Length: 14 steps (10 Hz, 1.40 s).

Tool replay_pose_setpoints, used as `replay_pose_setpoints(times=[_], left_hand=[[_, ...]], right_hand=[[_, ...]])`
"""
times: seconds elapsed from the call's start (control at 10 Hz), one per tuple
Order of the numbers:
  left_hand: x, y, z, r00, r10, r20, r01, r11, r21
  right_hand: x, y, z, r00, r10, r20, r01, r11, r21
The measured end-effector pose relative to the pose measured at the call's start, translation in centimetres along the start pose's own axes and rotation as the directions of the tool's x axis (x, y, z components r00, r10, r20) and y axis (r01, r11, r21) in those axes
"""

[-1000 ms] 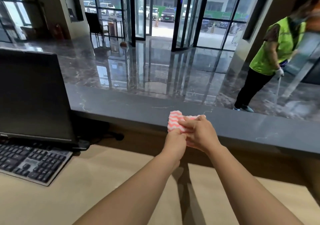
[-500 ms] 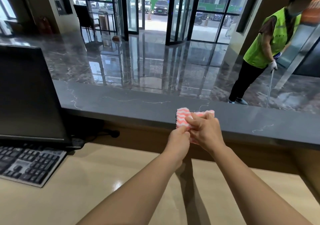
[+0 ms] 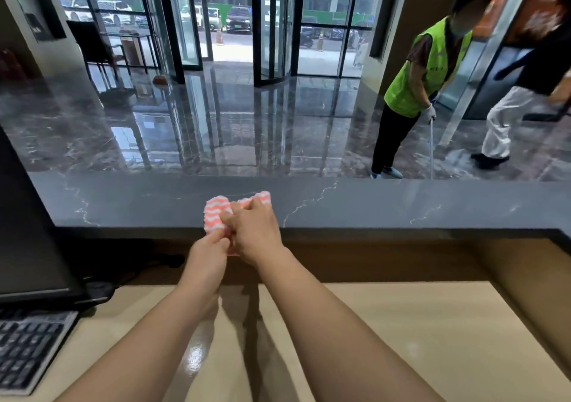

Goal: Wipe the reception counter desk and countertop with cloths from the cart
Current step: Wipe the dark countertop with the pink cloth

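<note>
Both hands hold one pink-and-white striped cloth (image 3: 215, 213). Left hand (image 3: 206, 254): fingers (image 3: 220, 237) pinch the cloth's near lower corner. Right hand (image 3: 258, 233): fingers (image 3: 247, 208) curl over the cloth's right half, grasping it. The cloth is bunched between the two sets of fingers, over the near edge of the dark upper worktop (image 3: 401, 208); whether it presses on the stone cannot be told. Below the fingers lies the pale lower worktop (image 3: 417, 333). Well left of the fingers: a monitor (image 3: 27, 231) and a keyboard (image 3: 27, 347). Far beyond the fingers, rightward, a person in a green vest (image 3: 428, 70) grips a thin pole (image 3: 430, 145).
</note>
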State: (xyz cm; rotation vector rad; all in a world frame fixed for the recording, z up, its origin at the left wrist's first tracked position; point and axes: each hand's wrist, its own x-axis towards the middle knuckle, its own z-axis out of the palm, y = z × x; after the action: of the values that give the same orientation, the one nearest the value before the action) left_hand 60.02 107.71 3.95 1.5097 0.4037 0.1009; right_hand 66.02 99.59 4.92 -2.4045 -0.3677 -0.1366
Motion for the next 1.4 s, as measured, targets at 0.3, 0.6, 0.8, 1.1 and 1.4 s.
replay_pose_setpoints(times=[0.3,0.6,0.8,1.1,1.4], left_hand=[[-1.6,1.1,5.5,0.999,0.038,0.039,-0.039,0.999,0.027],[-3.6,0.8,15.4,0.977,0.030,0.212,-0.047,0.996,0.076],[-7.0,2.3,23.2,0.922,-0.013,0.386,-0.059,0.983,0.174],[-5.7,3.2,24.2,0.897,0.109,0.428,-0.361,0.738,0.570],[-1.0,3.0,15.7,0.966,0.219,0.138,-0.163,0.101,0.981]], right_hand=[[-1.3,2.6,-5.0,0.961,-0.199,0.192,0.247,0.931,-0.270],[-2.3,12.3,-13.3,0.978,0.034,0.206,-0.030,0.999,-0.024],[-3.9,20.5,-20.5,0.980,0.149,0.130,-0.138,0.986,-0.095],[-4.4,28.5,-28.1,0.935,0.352,0.044,-0.303,0.857,-0.417],[-1.1,22.6,-20.9,0.963,0.270,0.010,-0.226,0.826,-0.516]])
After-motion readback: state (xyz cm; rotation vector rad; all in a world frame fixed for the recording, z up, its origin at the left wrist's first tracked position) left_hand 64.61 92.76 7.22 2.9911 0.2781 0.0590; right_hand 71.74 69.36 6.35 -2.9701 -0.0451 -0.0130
